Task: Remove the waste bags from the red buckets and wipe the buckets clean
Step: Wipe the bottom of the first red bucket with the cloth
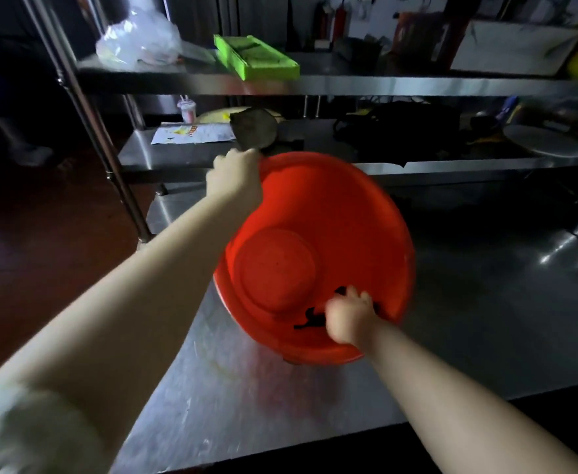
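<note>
A red bucket [342, 227] is tilted on the steel table [486, 319], its open mouth facing me, so I see its round inner bottom. My left hand [234, 176] grips the bucket's far upper-left rim. My right hand [349, 318] is inside the bucket near the lower rim and presses a dark cloth [310, 319] against the inner wall. No waste bag shows inside this bucket.
A steel rack stands behind the table, its post [86, 107] at the left. On its shelves lie a green tray [257, 58], a clear plastic bag [137, 39], a printed paper [195, 133], a dark round object [255, 128] and dark clutter at the right.
</note>
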`<move>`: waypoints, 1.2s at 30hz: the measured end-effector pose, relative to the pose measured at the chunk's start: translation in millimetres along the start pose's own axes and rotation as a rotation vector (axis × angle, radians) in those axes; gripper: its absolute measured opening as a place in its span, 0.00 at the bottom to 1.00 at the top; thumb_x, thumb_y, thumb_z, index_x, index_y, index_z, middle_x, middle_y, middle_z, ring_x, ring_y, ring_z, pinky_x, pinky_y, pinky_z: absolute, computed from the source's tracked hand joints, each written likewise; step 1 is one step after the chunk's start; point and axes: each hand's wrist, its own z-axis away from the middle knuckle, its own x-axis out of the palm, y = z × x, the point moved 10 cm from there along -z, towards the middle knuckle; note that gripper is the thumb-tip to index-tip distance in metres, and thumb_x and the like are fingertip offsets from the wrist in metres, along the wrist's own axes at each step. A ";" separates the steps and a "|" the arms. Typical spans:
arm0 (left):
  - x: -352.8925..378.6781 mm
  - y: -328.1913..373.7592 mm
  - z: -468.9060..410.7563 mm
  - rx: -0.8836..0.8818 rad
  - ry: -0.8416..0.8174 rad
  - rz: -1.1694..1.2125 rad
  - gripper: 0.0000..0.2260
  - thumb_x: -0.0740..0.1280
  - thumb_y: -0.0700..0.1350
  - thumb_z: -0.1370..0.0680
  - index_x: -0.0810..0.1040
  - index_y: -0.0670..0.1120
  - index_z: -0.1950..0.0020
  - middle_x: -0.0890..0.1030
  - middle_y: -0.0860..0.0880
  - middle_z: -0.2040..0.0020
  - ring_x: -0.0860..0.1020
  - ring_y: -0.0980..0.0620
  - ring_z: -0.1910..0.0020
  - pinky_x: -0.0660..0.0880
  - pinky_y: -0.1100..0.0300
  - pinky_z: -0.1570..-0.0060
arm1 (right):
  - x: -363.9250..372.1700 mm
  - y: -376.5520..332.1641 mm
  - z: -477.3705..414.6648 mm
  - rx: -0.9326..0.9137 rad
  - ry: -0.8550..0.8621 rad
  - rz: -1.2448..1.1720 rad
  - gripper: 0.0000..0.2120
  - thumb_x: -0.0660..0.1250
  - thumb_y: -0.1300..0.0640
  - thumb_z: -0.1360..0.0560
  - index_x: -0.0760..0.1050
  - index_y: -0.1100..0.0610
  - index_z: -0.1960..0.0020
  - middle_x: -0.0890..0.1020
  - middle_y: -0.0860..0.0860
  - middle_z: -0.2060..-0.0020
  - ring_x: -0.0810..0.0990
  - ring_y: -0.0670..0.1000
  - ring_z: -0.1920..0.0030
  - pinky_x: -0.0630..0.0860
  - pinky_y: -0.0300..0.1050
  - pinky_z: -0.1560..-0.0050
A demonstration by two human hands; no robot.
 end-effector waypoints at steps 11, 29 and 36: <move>6.3 69.5 61.9 0.219 0.428 -0.017 0.15 0.69 0.51 0.25 0.79 0.50 0.39 0.75 0.40 0.54 0.73 0.38 0.55 0.72 0.51 0.61 | -7.9 -119.7 38.2 -0.308 0.098 -1.193 0.24 0.58 0.52 0.22 0.64 0.53 0.26 0.73 0.55 0.32 0.71 0.51 0.32 0.65 0.35 0.34; 26.7 129.0 60.3 0.230 0.365 -0.130 0.18 0.67 0.49 0.24 0.74 0.56 0.34 0.73 0.43 0.51 0.72 0.41 0.54 0.69 0.52 0.57 | 28.6 -71.6 36.7 -0.337 -0.043 -0.948 0.22 0.56 0.64 0.19 0.63 0.54 0.26 0.67 0.54 0.28 0.65 0.51 0.29 0.60 0.29 0.38; 6.5 105.8 67.8 0.249 0.436 -0.035 0.14 0.65 0.49 0.21 0.77 0.53 0.35 0.72 0.41 0.53 0.71 0.37 0.53 0.70 0.48 0.55 | 36.4 -74.3 34.4 -0.392 0.033 -1.168 0.23 0.58 0.64 0.20 0.66 0.47 0.28 0.69 0.50 0.29 0.67 0.49 0.30 0.60 0.39 0.28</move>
